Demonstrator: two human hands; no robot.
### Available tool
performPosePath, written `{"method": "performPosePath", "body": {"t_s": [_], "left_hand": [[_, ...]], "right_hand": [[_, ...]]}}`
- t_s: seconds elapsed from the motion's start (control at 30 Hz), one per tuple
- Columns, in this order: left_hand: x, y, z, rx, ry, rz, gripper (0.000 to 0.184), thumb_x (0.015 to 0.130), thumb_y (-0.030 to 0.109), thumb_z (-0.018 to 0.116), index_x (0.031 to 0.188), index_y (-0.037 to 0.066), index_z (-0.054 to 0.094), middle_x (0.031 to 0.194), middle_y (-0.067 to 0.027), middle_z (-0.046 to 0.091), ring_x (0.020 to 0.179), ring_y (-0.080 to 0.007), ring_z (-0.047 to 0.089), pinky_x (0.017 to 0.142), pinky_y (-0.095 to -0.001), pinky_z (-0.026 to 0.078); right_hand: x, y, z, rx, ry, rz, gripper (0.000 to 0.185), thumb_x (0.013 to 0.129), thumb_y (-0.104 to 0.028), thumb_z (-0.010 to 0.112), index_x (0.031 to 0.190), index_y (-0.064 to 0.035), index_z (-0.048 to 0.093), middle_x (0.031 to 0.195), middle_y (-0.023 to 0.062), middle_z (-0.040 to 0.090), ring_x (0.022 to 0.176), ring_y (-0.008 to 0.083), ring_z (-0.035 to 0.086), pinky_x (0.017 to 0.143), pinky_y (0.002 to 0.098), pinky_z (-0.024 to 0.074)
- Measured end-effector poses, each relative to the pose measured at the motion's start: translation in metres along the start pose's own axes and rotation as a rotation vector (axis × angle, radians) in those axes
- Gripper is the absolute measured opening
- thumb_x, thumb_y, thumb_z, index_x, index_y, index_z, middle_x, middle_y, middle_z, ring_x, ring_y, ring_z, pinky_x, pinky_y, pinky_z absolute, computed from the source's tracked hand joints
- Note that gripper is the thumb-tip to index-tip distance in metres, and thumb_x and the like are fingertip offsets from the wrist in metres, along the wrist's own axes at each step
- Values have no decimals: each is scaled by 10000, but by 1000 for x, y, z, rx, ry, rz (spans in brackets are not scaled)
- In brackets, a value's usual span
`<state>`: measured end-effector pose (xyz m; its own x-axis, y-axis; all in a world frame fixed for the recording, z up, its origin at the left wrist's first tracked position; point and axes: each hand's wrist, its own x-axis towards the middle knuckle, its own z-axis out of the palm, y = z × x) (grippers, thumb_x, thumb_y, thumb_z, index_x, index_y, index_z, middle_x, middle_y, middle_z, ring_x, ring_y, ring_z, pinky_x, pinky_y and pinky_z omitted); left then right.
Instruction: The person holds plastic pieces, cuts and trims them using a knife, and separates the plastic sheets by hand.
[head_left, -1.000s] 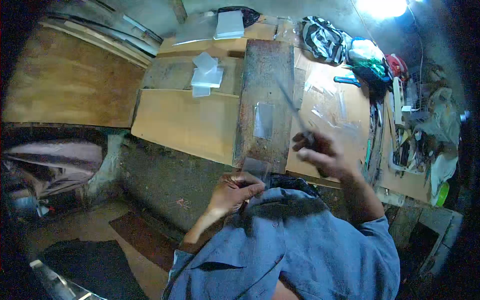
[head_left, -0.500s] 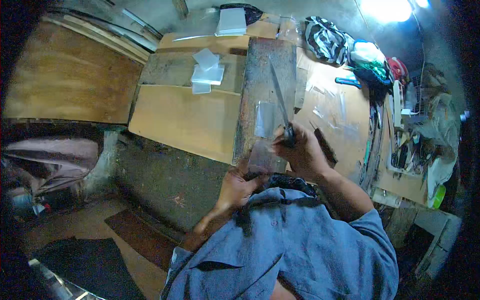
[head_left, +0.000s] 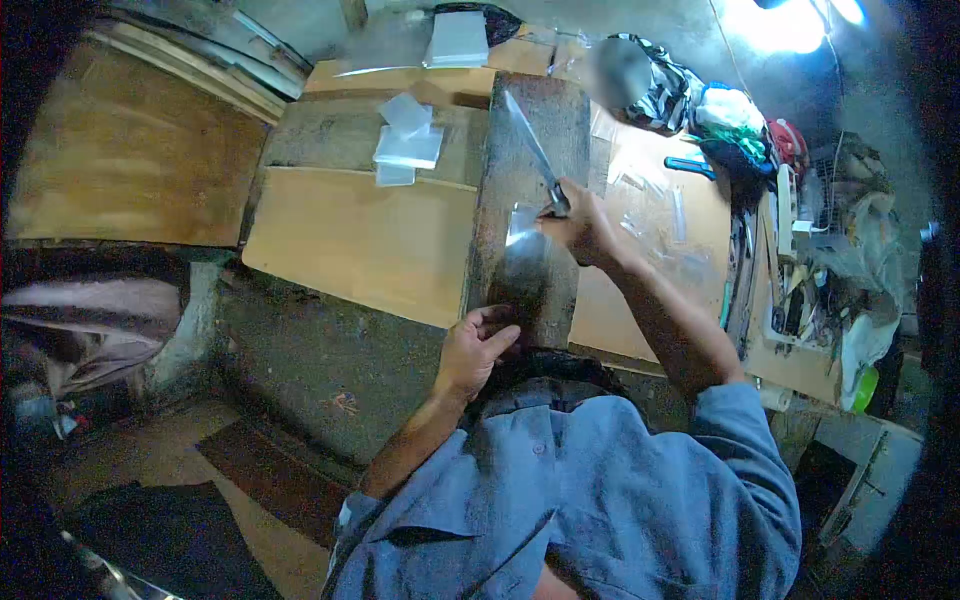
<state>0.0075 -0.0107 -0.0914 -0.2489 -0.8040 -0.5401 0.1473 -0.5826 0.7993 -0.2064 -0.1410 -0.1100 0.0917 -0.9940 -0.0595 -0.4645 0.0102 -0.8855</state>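
Note:
My right hand (head_left: 582, 228) is closed round the dark handle of a long knife (head_left: 530, 138), its narrow blade pointing up and away over the dark wooden board (head_left: 505, 185). Under the fingertips of that hand lies a small clear plastic sheet (head_left: 521, 222) with a bright glare on it; whether the fingers also pinch it I cannot tell. My left hand (head_left: 474, 350) rests by the near left edge of the board. Its thumb and fingers are apart and curved, with nothing visible between them.
Several clear plastic pieces (head_left: 408, 146) lie on the bench to the left, with a white stack (head_left: 458, 40) behind. At the right are a blue-handled cutter (head_left: 690, 166), plastic scraps (head_left: 645, 185), bundled bags (head_left: 735, 110) and a tool tray (head_left: 800, 310).
My right hand has moved forward with the knife, toward the sheet on the board. The clear piece at my left hand is gone from there, and that hand's fingers have come apart.

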Motion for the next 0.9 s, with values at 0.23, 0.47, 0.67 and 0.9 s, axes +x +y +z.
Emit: {"method": "performPosePath", "body": {"t_s": [0.23,0.47,0.67,0.9], "left_hand": [[-6,-7,-18,90,33,-70,436,816,216,678,1152,-6,511,864,-35,652,687,-111,625,547,-210,424],[-14,2,-24,75,64,-69,439,819,214,676,1169,8,509,878,-34,650,693,-101,627,548,-208,426],[-15,2,-25,93,83,-83,453,812,226,686,1171,13,510,875,-31,648,687,-100,628,546,-207,424],[-13,0,-17,185,39,-90,456,825,237,666,1191,33,484,950,-70,657,714,-135,643,534,-214,442]], "right_hand": [[13,-8,-4,-325,19,2,339,698,-258,735,842,-22,540,778,199,597,705,400,576,640,437,448],[-12,20,-46,271,172,89,302,778,-246,705,932,-22,576,775,123,597,741,224,588,649,354,467],[-60,59,-114,-106,430,312,314,808,-296,678,960,-29,611,657,54,600,596,144,556,561,271,435],[-77,100,-171,-265,550,482,311,758,-297,674,861,-4,644,656,131,622,598,197,595,577,342,449]]}}
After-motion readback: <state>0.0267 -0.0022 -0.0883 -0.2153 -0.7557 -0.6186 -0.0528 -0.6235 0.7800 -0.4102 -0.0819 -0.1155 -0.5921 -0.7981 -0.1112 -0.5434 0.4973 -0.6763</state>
